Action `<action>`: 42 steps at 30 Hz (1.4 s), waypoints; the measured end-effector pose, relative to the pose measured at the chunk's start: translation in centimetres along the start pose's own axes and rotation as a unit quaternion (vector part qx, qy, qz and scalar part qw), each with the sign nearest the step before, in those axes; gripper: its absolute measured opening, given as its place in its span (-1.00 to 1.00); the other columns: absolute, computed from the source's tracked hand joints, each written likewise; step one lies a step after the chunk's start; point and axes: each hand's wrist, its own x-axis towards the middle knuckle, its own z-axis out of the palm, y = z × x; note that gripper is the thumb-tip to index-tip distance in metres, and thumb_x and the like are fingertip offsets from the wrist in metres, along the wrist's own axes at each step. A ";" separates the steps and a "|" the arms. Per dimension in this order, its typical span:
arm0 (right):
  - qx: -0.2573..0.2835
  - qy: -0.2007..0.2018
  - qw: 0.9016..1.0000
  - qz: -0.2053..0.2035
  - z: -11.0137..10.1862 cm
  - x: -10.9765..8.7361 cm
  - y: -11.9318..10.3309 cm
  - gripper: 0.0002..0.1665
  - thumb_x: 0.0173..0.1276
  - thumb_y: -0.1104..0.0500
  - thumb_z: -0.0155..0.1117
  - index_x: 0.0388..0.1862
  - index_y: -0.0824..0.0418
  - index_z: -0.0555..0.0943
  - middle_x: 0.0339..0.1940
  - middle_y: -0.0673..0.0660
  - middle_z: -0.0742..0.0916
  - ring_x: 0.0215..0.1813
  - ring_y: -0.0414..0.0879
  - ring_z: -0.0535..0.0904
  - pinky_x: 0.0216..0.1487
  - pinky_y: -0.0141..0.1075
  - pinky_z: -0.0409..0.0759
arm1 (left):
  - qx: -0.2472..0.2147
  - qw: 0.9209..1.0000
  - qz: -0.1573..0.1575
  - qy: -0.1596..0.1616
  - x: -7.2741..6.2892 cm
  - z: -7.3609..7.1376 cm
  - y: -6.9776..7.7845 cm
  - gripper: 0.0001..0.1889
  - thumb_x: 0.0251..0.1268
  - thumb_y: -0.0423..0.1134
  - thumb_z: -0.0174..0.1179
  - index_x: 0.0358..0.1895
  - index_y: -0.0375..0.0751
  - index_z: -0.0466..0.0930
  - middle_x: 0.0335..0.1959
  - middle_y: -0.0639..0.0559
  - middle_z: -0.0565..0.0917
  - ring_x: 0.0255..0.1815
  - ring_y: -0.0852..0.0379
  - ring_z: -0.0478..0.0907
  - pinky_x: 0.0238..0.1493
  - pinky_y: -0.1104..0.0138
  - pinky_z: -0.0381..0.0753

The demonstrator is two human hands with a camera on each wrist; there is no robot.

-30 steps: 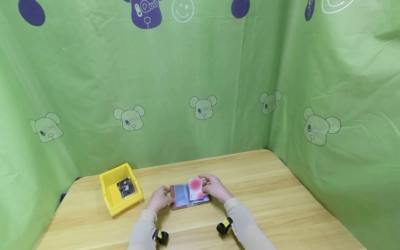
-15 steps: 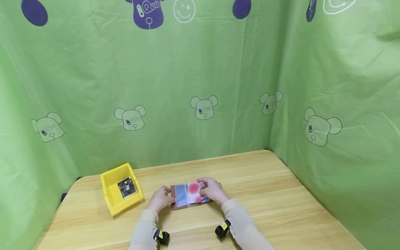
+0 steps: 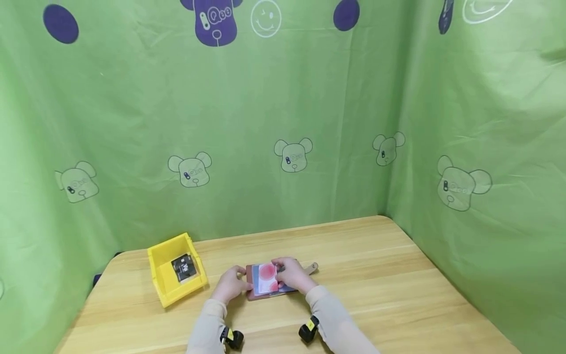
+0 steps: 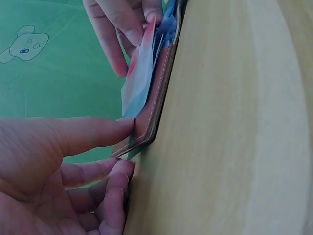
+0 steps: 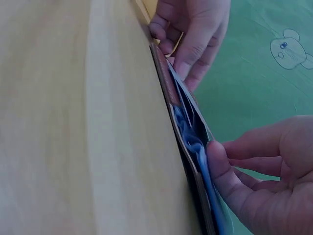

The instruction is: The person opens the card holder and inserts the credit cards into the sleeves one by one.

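A brown stitched card holder (image 3: 250,292) with clear bluish plastic sleeves lies opened out on the table. Its left edge is pinched between the thumb and fingers of my left hand (image 3: 231,284), as the left wrist view (image 4: 63,152) also shows. My right hand (image 3: 293,273) pinches the right edge of a white card with pink circles (image 3: 267,279), which lies over the left sleeves. In the right wrist view, the right thumb (image 5: 217,155) is beside the crumpled blue sleeves (image 5: 190,137). How far the card sits inside a sleeve I cannot tell.
To the left stands a yellow bin (image 3: 177,296) with a black card (image 3: 183,267) inside. A strap with a snap (image 3: 312,268) sticks out past the holder's right side. Green curtains (image 3: 239,196) hang behind and to the right of the wooden table (image 3: 376,295).
My right hand has moved left with the pink-and-white card, from the holder's right half to its left sleeves. The strap at the right has come into sight. My left hand keeps its grip.
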 end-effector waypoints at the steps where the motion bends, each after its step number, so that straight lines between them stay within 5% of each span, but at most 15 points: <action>1: -0.016 0.003 1.000 -0.005 0.1 -0.1 -0.1 -0.36 0.07 0.55 0.16 0.23 0.51 0.46 -0.10 0.31 0.61 -0.49 -0.15 0.53 -0.46 -0.33 0.67 | -0.007 1.000 0.000 -0.002 0.0 0.1 -0.1 -0.49 -0.03 -0.35 0.41 0.05 -0.42 0.51 -0.29 -0.18 0.62 -0.32 0.04 0.48 -0.28 0.25 0.52; 10: -0.145 0.044 0.987 -0.050 0.9 -0.2 -0.8 -0.43 0.05 0.49 0.25 0.14 0.43 0.57 0.09 0.36 0.69 0.08 0.16 0.61 0.07 -0.04 0.64 | -0.062 0.998 -0.011 -0.019 0.4 0.4 -0.6 -0.46 0.01 -0.41 0.38 0.14 -0.42 0.47 -0.51 -0.03 0.55 -0.52 0.15 0.47 -0.48 0.37 0.48; 20: -0.219 0.062 0.972 -0.058 2.4 -0.6 -1.9 -0.50 0.13 0.50 0.17 0.11 0.41 0.59 0.05 0.33 0.72 0.14 0.21 0.63 0.19 -0.01 0.60 | -0.064 0.998 -0.018 -0.010 0.4 0.4 -0.6 -0.47 -0.03 -0.43 0.37 0.10 -0.43 0.49 -0.52 -0.01 0.54 -0.50 0.16 0.46 -0.46 0.38 0.48; 28: -0.194 0.041 0.978 -0.064 1.7 -0.8 -1.7 -0.53 0.15 0.49 0.18 0.09 0.43 0.59 0.05 0.36 0.71 0.14 0.23 0.63 0.18 0.00 0.60 | -0.056 0.998 -0.021 -0.013 0.3 0.5 -0.6 -0.51 0.00 -0.41 0.37 0.07 -0.43 0.50 -0.48 -0.03 0.54 -0.46 0.13 0.45 -0.44 0.37 0.46; 33: -0.155 0.025 0.986 -0.057 -0.1 -0.7 -1.3 -0.55 0.23 0.37 0.24 0.13 0.42 0.56 0.01 0.36 0.71 0.00 0.17 0.67 -0.03 -0.10 0.71 | -0.054 0.998 -0.026 -0.018 0.2 0.5 -0.4 -0.55 0.04 -0.38 0.36 0.05 -0.43 0.52 -0.47 -0.04 0.55 -0.47 0.14 0.46 -0.45 0.37 0.46; 38: -0.138 0.057 0.987 -0.061 -2.3 -0.5 -0.6 -0.49 0.30 0.22 0.27 0.21 0.38 0.51 -0.01 0.33 0.71 -0.06 0.14 0.67 -0.05 -0.09 0.70 | -0.066 0.997 -0.023 -0.019 0.1 0.4 -0.6 -0.57 0.05 -0.36 0.36 0.02 -0.44 0.52 -0.45 -0.06 0.56 -0.48 0.13 0.49 -0.47 0.38 0.46; 42: -0.146 0.105 0.982 -0.051 -4.1 -0.6 0.2 -0.45 0.31 0.16 0.30 0.25 0.33 0.50 0.10 0.33 0.68 0.11 0.20 0.61 0.17 0.04 0.59 | -0.070 0.997 -0.016 -0.023 -0.1 0.1 -0.5 -0.58 0.05 -0.35 0.35 -0.01 -0.46 0.52 -0.45 -0.07 0.57 -0.50 0.14 0.49 -0.48 0.40 0.46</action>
